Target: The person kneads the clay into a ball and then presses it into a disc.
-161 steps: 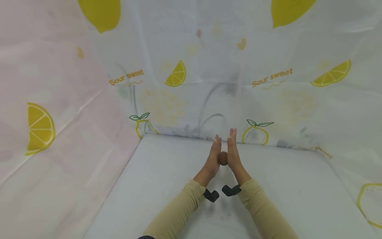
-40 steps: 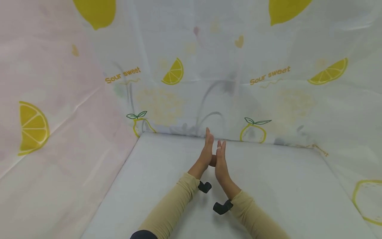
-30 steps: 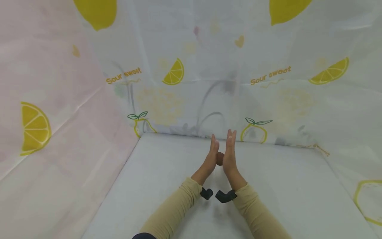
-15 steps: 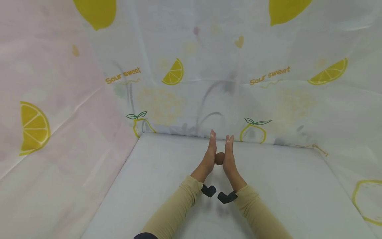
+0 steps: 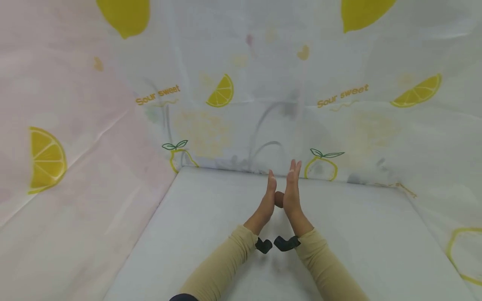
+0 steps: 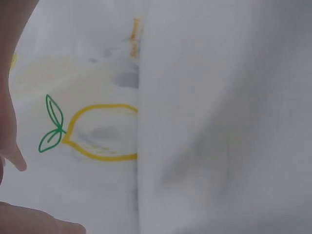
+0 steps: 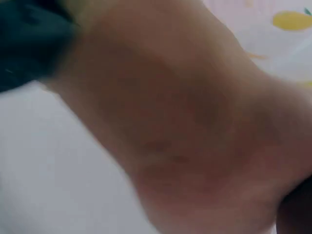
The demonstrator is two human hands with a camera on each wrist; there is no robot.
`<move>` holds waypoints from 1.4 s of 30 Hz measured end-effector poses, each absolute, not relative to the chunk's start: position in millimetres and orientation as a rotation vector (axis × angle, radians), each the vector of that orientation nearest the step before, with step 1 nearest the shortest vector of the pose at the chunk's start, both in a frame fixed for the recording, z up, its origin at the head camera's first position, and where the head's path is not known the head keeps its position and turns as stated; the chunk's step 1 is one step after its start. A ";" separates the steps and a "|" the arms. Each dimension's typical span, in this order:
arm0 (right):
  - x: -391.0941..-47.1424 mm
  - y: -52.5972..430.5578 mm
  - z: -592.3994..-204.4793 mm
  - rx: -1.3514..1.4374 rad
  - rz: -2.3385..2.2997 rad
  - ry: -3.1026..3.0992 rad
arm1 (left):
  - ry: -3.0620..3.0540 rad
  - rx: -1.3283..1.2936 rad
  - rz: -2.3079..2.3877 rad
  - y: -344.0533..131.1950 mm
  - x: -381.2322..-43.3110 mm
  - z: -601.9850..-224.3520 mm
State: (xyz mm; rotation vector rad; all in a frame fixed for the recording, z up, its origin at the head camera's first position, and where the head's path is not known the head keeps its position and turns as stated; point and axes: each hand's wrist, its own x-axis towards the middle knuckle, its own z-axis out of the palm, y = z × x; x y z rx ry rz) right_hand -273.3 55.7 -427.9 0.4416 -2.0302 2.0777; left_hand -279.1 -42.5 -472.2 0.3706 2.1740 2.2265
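Observation:
In the head view a small brown ball sits between two upright palms above the table. My left hand presses against its left side, fingers straight and pointing away. On the opposite side, my right hand presses with straight fingers, its tips reaching a little farther than the left ones. Palms hide parts of the ball, and its material cannot be told. Fingers show along the edge of the left wrist view. A blurred wrist and palm fill much of the right wrist view.
Beneath the hands spreads a white table. Lemon-printed sheeting rises behind it and along both sides. Each wrist carries a dark camera mount; the left mount and right mount are close together.
The palms slide back and forth against each other with the ball between them. Since half a second ago the right hand has moved forward and the left slightly back.

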 end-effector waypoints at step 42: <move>-295.9 60.6 -470.6 0.412 2.096 -2.114 | 2.055 0.528 2.340 -47.3 -279.9 -455.0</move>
